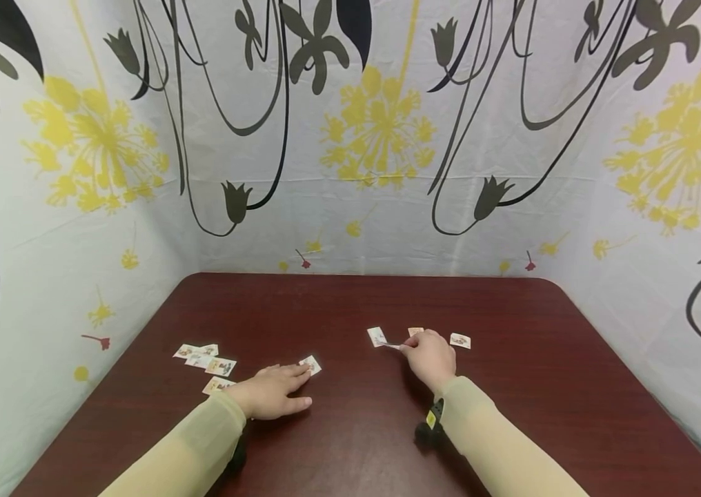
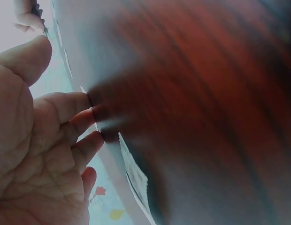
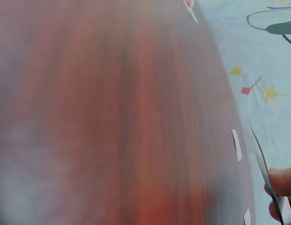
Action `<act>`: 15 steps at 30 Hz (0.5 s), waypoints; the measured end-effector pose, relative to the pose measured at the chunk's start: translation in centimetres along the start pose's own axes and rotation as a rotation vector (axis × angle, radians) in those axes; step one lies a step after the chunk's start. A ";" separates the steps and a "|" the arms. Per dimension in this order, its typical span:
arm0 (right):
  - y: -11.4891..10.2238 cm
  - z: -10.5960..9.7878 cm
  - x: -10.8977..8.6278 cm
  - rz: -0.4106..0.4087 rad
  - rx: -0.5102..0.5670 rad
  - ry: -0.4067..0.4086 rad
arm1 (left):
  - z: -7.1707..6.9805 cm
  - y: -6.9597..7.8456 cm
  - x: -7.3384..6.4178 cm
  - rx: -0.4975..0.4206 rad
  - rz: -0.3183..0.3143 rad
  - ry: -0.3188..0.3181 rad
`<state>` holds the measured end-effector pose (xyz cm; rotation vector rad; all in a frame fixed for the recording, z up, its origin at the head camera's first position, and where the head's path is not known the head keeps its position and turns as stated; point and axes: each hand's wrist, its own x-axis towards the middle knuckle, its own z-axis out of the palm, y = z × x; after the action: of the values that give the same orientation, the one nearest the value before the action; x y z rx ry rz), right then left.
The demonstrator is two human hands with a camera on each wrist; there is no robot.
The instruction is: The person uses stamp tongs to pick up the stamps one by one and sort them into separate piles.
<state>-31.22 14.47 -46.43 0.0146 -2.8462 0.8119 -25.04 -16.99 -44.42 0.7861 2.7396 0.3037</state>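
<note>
My right hand (image 1: pixel 430 360) pinches a pair of metal tweezers (image 3: pixel 261 159). In the head view their tips reach left to the lower edge of a small white picture stamp (image 1: pixel 377 337); whether they grip it, I cannot tell. Another stamp (image 1: pixel 415 331) is partly hidden behind the right hand, and one more stamp (image 1: pixel 460 340) lies to its right. My left hand (image 1: pixel 271 392) lies palm down with fingers extended, fingertips on a stamp (image 1: pixel 311 364). In the left wrist view a stamp with a toothed edge (image 2: pixel 134 173) lies beyond the fingers.
Several stamps (image 1: pixel 201 355) lie loosely grouped at the left of the dark red table (image 1: pixel 350 442), some overlapping. Another stamp (image 1: pixel 216 384) is partly covered by the left wrist. A white patterned cloth (image 1: pixel 363 235) hangs around the table's back and sides.
</note>
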 end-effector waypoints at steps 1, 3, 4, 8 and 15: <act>0.1 -0.1 -0.2 0.005 0.010 -0.015 | 0.1 0.0 0.1 0.003 0.003 -0.002; 0.3 -0.4 -0.7 0.015 0.036 -0.053 | 0.1 0.3 0.2 0.012 0.012 -0.007; 0.3 -0.5 -0.9 0.021 0.051 -0.072 | 0.1 0.4 0.2 0.019 0.016 -0.010; 0.3 -0.8 -2.0 0.034 0.082 -0.130 | 0.1 1.3 0.4 0.032 0.042 -0.024; 0.0 -0.3 -3.4 0.043 0.109 -0.154 | 0.3 2.8 1.0 0.042 0.101 -0.021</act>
<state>-27.83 14.55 -46.76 0.0326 -2.9507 1.0155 -24.44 -14.09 -44.12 0.9349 2.6998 0.2572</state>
